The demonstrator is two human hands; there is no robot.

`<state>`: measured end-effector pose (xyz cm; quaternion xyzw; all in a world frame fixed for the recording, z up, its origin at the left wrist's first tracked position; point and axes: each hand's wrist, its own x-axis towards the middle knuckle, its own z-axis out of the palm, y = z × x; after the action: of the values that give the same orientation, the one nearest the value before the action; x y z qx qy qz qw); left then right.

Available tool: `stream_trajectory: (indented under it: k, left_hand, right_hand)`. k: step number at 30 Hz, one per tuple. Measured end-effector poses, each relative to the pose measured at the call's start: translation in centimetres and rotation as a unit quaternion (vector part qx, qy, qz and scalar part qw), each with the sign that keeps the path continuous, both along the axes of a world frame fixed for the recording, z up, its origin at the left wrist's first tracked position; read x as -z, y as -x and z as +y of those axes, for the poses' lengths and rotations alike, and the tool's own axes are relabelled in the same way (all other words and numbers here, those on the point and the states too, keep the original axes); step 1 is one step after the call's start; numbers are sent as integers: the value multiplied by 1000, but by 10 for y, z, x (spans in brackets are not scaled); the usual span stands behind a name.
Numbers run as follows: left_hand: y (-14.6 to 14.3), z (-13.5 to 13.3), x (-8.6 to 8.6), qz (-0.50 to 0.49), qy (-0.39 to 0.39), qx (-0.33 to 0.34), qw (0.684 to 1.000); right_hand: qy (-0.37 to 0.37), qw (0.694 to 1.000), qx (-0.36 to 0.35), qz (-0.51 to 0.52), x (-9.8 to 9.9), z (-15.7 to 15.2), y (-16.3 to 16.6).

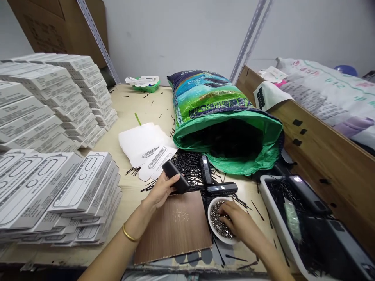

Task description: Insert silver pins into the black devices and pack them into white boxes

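Black, the case is pinched in my left hand by the board's far edge, while my right hand, its grip hidden, dips into the bowl, where a knock could spill the metal bits.

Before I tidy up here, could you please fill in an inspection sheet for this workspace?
Surface: pale tabletop, wood-grain board near its front edge
Job's things: black handheld device; white bowl of small metal pieces
Clutter: thin black pieces strewn about; unfolded printed carton
Hands: left hand holds the device, right hand in the bowl
Cables: nothing seen
Surroundings: stacked printed boxes left, open plastic sack behind, white tray right
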<state>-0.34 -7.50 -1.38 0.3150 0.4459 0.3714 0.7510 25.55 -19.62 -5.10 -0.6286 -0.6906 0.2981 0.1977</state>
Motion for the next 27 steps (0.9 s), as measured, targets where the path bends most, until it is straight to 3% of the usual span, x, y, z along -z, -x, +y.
stream_trajectory:
  k: [3, 6, 9, 13, 16, 19, 23, 27]
  left_hand:
    - [-3, -5, -3, -44, 41, -17, 998]
    - [-6, -11, -3, -77, 73, -41, 993]
    - [-10, -18, -6, -105, 101, -70, 987]
    - [-15, -29, -13, -138, 136, -122, 974]
    - [-17, -36, -16, -161, 148, -130, 967]
    - [-19, -41, -18, -169, 165, -136, 962]
    - [-19, -44, -21, -157, 190, -159, 956]
    - [-17, -47, -20, -164, 178, -170, 955]
  right_hand:
    - [-50, 998, -7, -47, 11, -13, 4]
    - [-60, 998, 21, -26, 10, -11, 8]
    - [-54, 989, 99, 99, -2, -4, 23]
    - [-30, 925, 192, 328, -16, 7, 64]
    - [-44, 894, 223, 387, -22, 14, 90]
    - [-74, 903, 227, 358, -24, 16, 103]
    - [-177, 937, 197, 229, -24, 14, 108]
    - [-267, 938, 160, 150, -22, 15, 111]
